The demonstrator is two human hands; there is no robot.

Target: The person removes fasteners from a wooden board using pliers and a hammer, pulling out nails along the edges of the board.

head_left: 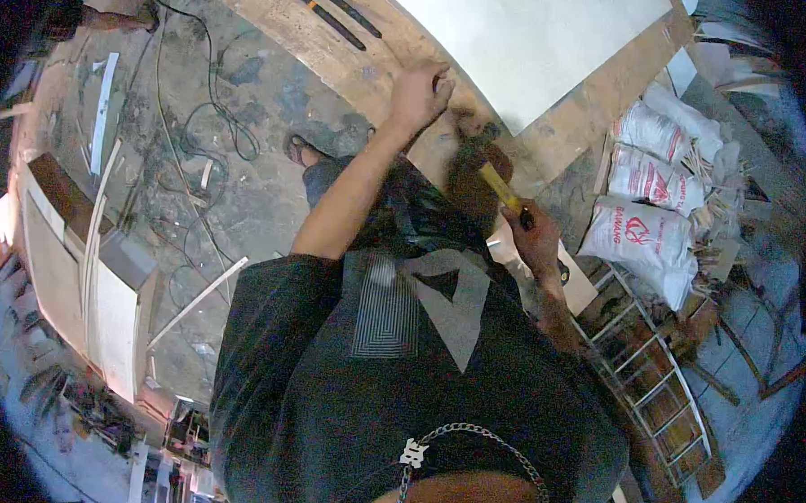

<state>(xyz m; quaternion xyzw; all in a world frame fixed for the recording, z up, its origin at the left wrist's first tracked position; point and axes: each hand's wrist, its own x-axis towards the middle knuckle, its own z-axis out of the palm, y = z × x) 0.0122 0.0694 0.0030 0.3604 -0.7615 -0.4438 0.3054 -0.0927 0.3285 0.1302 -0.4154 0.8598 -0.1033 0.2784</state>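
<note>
Over the near edge of the wooden table [357,79], my left hand [420,98] is closed, its fingers curled; whatever they may hold is too small to make out. My right hand [534,235] is wrapped round the yellow handle of a hammer [501,186]. The hammer's dark, blurred head points up and left, near the table edge. A white sheet [529,41] lies on the table beyond my hands, one corner toward me. Pincers with dark handles [337,13] lie on the table to the upper left of my left hand.
White sacks with red print [642,235] stand at the right, beside thin wood strips. Below them lies a metal ladder [641,361]. Cables [212,90] run over the floor at the left, near wooden panels [117,315] and a leaning strip.
</note>
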